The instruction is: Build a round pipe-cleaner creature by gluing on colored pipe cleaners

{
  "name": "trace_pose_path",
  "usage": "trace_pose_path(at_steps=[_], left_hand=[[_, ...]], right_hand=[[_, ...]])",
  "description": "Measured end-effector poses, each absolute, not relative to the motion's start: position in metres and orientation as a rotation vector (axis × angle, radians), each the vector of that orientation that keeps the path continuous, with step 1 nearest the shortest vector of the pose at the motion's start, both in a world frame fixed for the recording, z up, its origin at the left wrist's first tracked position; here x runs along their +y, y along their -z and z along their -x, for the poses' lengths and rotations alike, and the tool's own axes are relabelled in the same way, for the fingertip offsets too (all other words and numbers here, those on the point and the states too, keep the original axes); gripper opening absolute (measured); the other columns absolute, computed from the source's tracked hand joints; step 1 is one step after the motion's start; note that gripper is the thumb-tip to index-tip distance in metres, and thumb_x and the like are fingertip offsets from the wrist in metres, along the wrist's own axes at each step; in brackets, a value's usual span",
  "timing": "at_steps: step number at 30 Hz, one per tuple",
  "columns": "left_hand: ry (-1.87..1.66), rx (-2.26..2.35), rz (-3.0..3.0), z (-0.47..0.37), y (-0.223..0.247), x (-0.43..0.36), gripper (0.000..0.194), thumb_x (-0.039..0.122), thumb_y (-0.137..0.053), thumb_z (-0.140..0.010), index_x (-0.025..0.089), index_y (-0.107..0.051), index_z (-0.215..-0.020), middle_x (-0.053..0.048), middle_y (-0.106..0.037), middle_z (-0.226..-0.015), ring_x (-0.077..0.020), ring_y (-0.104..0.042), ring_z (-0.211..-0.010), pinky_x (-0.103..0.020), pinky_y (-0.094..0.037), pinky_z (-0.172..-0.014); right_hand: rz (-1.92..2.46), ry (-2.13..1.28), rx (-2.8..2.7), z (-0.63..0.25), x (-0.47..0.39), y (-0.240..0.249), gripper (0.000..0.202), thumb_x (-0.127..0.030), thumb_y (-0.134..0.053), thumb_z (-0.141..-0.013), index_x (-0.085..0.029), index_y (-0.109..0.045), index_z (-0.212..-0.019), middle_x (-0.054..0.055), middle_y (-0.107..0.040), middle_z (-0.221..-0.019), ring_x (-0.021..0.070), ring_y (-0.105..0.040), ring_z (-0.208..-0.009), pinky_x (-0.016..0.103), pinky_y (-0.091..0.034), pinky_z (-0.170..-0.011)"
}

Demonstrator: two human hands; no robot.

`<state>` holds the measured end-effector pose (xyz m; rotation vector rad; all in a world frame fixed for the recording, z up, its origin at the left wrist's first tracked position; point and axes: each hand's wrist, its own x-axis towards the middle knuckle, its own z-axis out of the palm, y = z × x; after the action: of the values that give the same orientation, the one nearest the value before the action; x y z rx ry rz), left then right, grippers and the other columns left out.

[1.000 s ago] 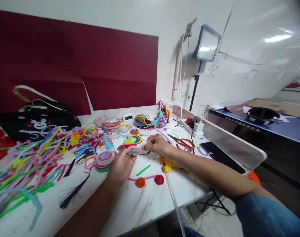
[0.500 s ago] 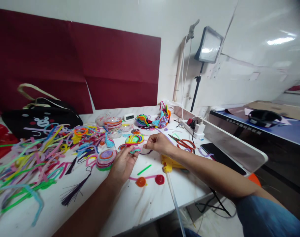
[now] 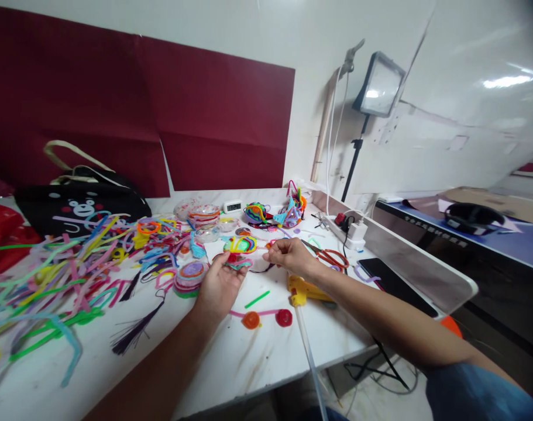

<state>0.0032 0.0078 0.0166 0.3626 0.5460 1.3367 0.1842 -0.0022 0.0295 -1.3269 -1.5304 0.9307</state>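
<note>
My left hand (image 3: 220,289), palm up, has its fingers closed around a small piece of coiled pipe cleaner (image 3: 239,264) in red and teal. To its right, my right hand (image 3: 290,256) is in a pinch; whatever lies between thumb and forefinger is too small to make out. Just beyond the left fingers is a yellow, green and pink pipe-cleaner coil (image 3: 242,244). A yellow glue gun (image 3: 299,290) lies under my right forearm, with a clear glue stick (image 3: 309,351) sticking out toward me. Nearer me rest an orange disc (image 3: 251,320) and a red disc (image 3: 284,317) with a pink strip.
Loose pipe cleaners (image 3: 64,280) heap over the left side, beside a stack of coiled discs (image 3: 191,278) and a purple tassel (image 3: 138,330). Orange-handled scissors (image 3: 332,257), a black phone (image 3: 398,286) and a power strip (image 3: 351,237) are at right. A black bag (image 3: 82,207) stands behind.
My left hand has tilted the small coiled piece, so its red part now shows. The right hand stays pinched and close by. The whole view has shifted slightly.
</note>
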Motion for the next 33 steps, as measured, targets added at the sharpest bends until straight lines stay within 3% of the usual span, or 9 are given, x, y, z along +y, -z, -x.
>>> trace_pose_path(at_steps=[7,12,21,33], left_hand=[[-1.349,0.529,-0.375,-0.001,-0.015,0.01,0.01,0.01,-0.059,-0.079,0.017,-0.059,-0.072,-0.002,-0.065,-0.065,-0.0153,-0.061,-0.058,-0.029,-0.049,-0.055],[-1.396,0.534,-0.408,0.0,-0.013,0.011,0.006,0.014,-0.056,-0.084,0.016,-0.062,-0.082,-0.004,-0.068,-0.074,-0.0162,-0.064,-0.066,-0.029,-0.05,-0.057],[-1.43,0.517,-0.473,0.001,-0.007,0.014,0.004,0.015,-0.062,-0.08,0.018,-0.06,-0.08,-0.003,-0.067,-0.076,-0.0165,-0.064,-0.068,-0.03,-0.05,-0.059],[-1.374,0.521,-0.49,-0.004,-0.013,0.006,0.023,-0.004,-0.067,-0.065,0.016,-0.058,-0.073,0.0,-0.065,-0.07,-0.0125,-0.062,-0.065,-0.025,-0.048,-0.061]], right_hand=[[1.322,-0.931,-1.545,-0.184,-0.002,-0.03,0.043,-0.055,-0.077,-0.061,-0.018,-0.055,-0.061,-0.004,-0.05,-0.053,0.0093,-0.042,-0.051,0.023,-0.03,-0.05],[1.358,-0.889,-1.574,-0.195,-0.004,-0.033,0.038,-0.053,-0.07,-0.068,-0.017,-0.058,-0.063,-0.003,-0.053,-0.053,0.0089,-0.042,-0.049,0.022,-0.031,-0.048],[1.414,-0.798,-1.616,-0.21,-0.006,-0.026,0.035,-0.05,-0.069,-0.071,-0.016,-0.061,-0.063,-0.002,-0.057,-0.054,0.0095,-0.044,-0.05,0.022,-0.033,-0.049],[1.403,-0.708,-1.675,-0.181,-0.003,-0.025,0.029,-0.039,-0.062,-0.081,-0.017,-0.057,-0.062,-0.001,-0.057,-0.054,0.0089,-0.045,-0.05,0.021,-0.033,-0.051]])
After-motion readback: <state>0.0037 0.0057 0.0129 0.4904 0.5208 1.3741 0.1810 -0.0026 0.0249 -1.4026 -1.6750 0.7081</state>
